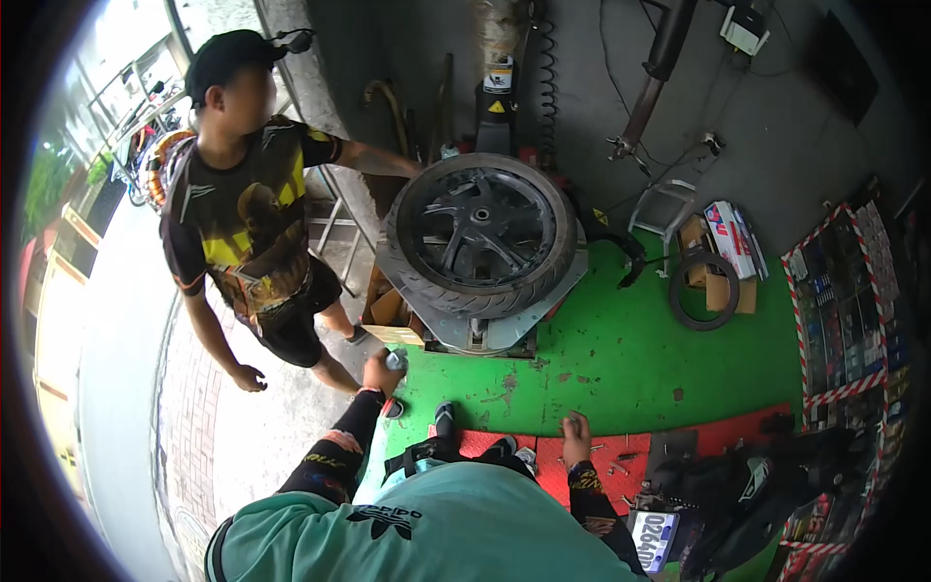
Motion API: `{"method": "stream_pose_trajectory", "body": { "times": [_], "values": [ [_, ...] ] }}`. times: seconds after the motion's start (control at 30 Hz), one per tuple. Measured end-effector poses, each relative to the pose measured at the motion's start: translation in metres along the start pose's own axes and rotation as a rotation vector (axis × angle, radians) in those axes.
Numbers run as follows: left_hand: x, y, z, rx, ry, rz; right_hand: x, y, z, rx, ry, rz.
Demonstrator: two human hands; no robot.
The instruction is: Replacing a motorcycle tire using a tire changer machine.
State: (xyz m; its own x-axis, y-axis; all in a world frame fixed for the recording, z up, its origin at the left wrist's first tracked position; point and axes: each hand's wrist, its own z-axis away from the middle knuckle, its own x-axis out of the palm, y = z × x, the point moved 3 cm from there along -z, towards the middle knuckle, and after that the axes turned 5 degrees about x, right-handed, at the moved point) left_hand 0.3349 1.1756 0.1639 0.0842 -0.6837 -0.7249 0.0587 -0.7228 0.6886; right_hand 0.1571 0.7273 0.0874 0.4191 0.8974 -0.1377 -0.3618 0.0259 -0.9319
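My left hand [378, 374] is closed around a small, shiny, pale object [395, 360] whose kind I cannot make out. It is held in front of the tire changer's near left side, above an open cardboard box [393, 333]. My right hand [576, 438] hangs low over the red mat with its fingers curled; whatever they hold, if anything, is hidden. Ahead of me, a black spoked motorcycle wheel with its tire [482, 233] lies flat on the tire changer's grey table [504, 335]. Neither of my hands touches the wheel.
A co-worker [254, 204] stands at the left, one arm stretched to the wheel's far left side. Several tools lie on the red mat [553, 466] beside a parked motorcycle [766, 495]. A loose tire [703, 291] leans on boxes; a display rack [839, 301] lines the right.
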Motion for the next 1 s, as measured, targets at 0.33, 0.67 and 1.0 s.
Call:
{"method": "stream_pose_trajectory", "body": {
  "times": [0.33, 0.67, 1.0],
  "values": [
    [-0.069, 0.135, 0.146, 0.363, 0.012, 0.249, 0.205, -0.164, 0.108, -0.006, -1.044, 0.105],
    [-0.168, 0.088, 0.309, 0.284, 0.144, 0.057, 0.278, -0.129, 0.252, -0.012, -1.027, -0.208],
    [-0.216, -0.063, 0.581, -0.386, 0.694, 0.501, 0.276, -0.08, 0.317, 0.254, -1.002, 0.055]
  ]
}}
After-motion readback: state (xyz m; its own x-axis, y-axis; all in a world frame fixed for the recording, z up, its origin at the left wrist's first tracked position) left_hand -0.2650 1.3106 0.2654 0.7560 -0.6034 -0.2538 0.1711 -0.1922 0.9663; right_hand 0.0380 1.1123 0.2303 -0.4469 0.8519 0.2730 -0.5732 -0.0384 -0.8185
